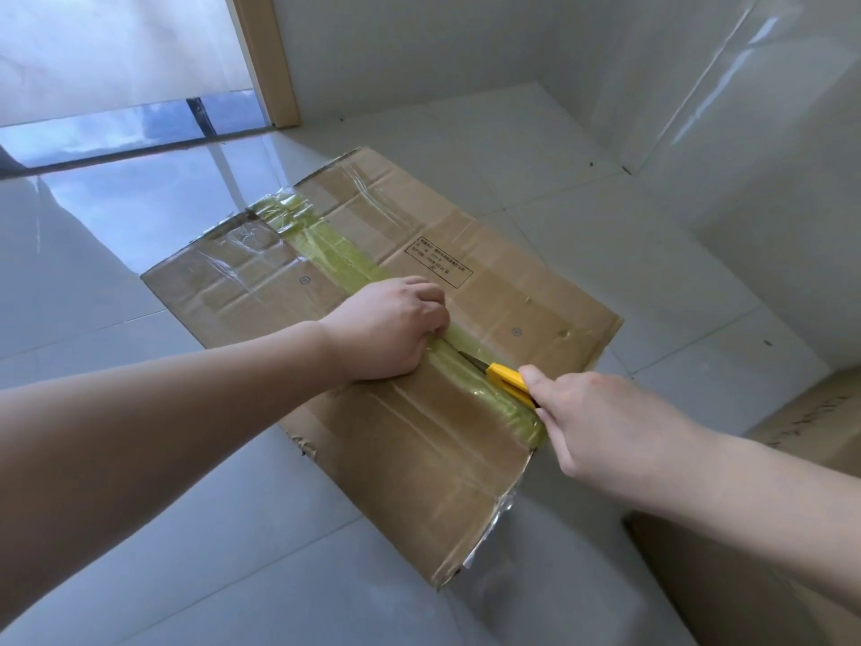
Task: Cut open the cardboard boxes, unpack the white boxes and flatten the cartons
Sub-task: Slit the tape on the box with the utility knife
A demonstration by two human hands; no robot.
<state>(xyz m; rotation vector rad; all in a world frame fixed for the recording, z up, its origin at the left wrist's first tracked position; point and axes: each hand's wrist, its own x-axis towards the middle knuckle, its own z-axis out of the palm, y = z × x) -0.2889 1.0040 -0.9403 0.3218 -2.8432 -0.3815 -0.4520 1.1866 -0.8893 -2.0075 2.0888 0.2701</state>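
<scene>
A brown cardboard box [289, 291] stands on the tiled floor, its top flaps sealed by a strip of yellow-green tape [335, 247] along the middle seam. My right hand [587, 426] grips a yellow utility knife [508, 377], and its blade lies in the seam near the box's near edge. My left hand [391, 328] sits on the box top with its fingers curled, their tips at the seam just ahead of the blade. The seam between my hands looks slit open. No white boxes are visible.
Another brown carton [745, 575] stands at the lower right, close to my right arm. White walls [699, 109] form a corner behind the box. A wooden door frame [272, 62] and a glass pane stand at the upper left. Glossy floor tiles [233, 529] surround the box.
</scene>
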